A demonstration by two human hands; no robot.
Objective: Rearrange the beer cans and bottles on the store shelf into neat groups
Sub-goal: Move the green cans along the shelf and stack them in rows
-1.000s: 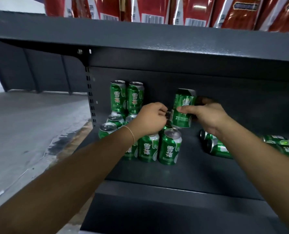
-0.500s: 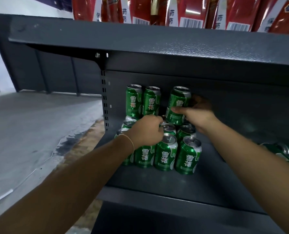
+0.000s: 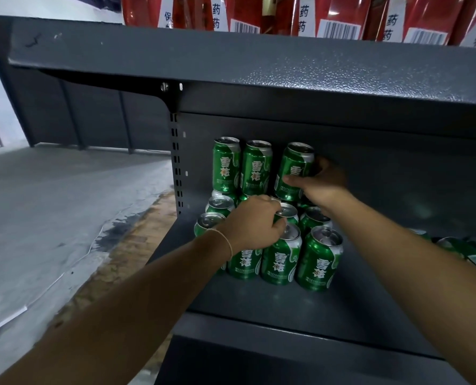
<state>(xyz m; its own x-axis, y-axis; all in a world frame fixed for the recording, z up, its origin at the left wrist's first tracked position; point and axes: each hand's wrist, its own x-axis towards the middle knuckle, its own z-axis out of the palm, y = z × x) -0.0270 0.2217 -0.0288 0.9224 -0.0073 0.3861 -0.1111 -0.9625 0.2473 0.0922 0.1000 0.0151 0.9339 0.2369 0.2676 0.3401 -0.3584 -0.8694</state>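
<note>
Several green beer cans stand grouped on the dark grey shelf [image 3: 350, 307], at its left end. Two upright cans [image 3: 241, 165] form a second layer at the back. My right hand [image 3: 321, 182] grips a third green can [image 3: 293, 169] beside those two, upright on the lower cans' tops. My left hand [image 3: 254, 225] rests curled over the tops of the lower cans [image 3: 279, 257], fingers touching a can top. A front-row can [image 3: 318, 258] stands at the right end of the group.
More green cans [image 3: 472, 252] lie on their sides at the shelf's right. The upper shelf [image 3: 259, 68] overhangs closely, carrying red packages [image 3: 339, 15]. A slotted upright post [image 3: 175, 162] bounds the left end. Grey floor [image 3: 50, 212] lies to the left.
My right hand has brought the tilted can upright and lowered it onto the lower cans beside the two stacked ones. The view has shifted left. My left hand stays on the lower cans.
</note>
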